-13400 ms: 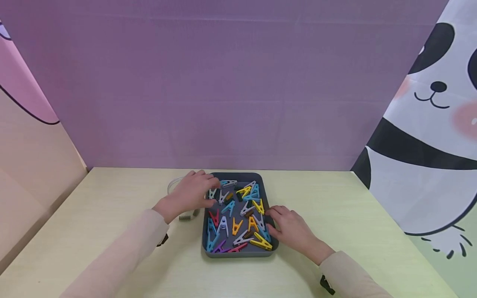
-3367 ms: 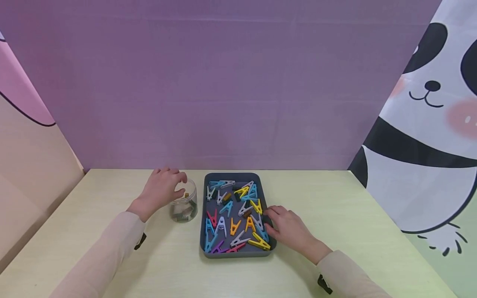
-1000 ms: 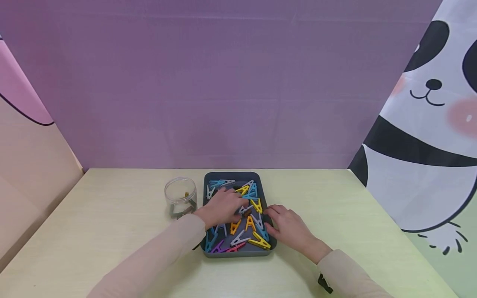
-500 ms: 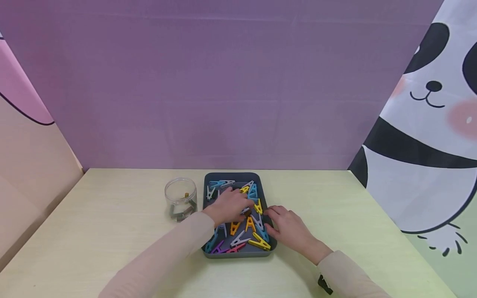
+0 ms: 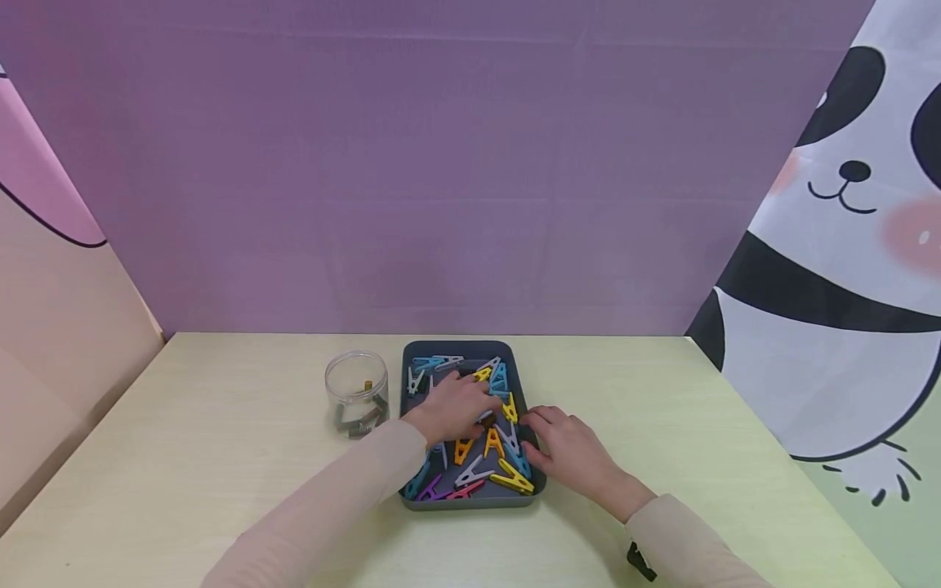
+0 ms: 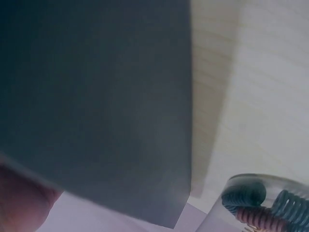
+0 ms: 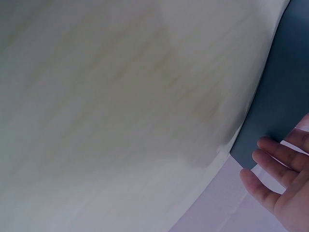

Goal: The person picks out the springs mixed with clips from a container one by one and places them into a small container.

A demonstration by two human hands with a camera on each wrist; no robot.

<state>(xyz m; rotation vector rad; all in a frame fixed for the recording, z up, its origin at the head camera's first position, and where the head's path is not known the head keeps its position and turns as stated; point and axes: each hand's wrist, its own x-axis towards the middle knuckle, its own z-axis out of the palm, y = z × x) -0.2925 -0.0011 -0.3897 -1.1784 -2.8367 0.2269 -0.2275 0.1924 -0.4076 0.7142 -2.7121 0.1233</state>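
In the head view a dark grey tray (image 5: 470,504) holds many plastic clothespins, such as a yellow clothespin (image 5: 512,477) and an orange clothespin (image 5: 495,443). Among them lie a few dark spring-like coils, one brown coil (image 5: 488,420) right by my left fingers. My left hand (image 5: 453,406) reaches down into the tray's middle; its fingertips are hidden, so I cannot tell what they hold. My right hand (image 5: 569,453) rests at the tray's right side, fingers loosely bent against the rim. The right wrist view shows those fingers (image 7: 277,166) beside the tray wall (image 7: 275,96).
Left of the tray stands a clear round jar (image 5: 356,380) without a lid. Green and brownish spring-like coils (image 6: 263,217) lie in it, seen in the left wrist view. The pale wooden table (image 5: 220,457) ends at a purple backdrop (image 5: 441,180).
A brown coil has left the tray's front, and the jar holds more coils than at first. My left hand went from tray to jar and back, shifting slightly right lately. The right hand stays put.
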